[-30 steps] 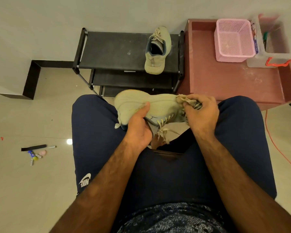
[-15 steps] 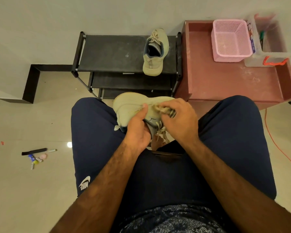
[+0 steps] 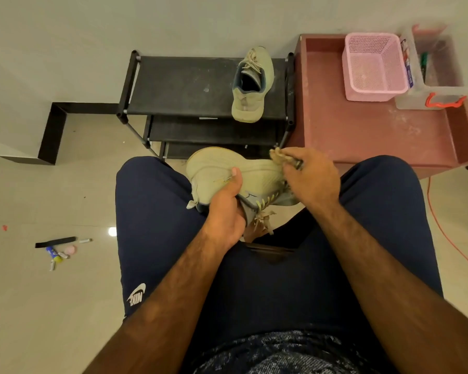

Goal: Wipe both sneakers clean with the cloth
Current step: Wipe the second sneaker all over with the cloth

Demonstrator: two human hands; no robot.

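Pale floor (image 3: pixel 65 306) below: your left hand (image 3: pixel 224 211) grips 1 sneaker (image 3: pixel 243 174), your right hand (image 3: pixel 311 179) pinches the cloth (image 3: pixel 277 155) at its toe. Wipe its side next; the other sneaker (image 3: pixel 250 103) waits.

- left hand (image 3: pixel 224 211) grips sneaker (image 3: pixel 254 176) at collar, thumb on its side, shoe lying sideways over lap
- right hand (image 3: pixel 311 176) pinches bunched cloth (image 3: pixel 280 156) against sneaker's toe end
- second sneaker (image 3: pixel 251 85) upright on top of black shoe rack (image 3: pixel 181 85)
- pink basket (image 3: pixel 373 66) on red table (image 3: pixel 362 130)
- small items (image 3: pixel 57 249) on floor, left
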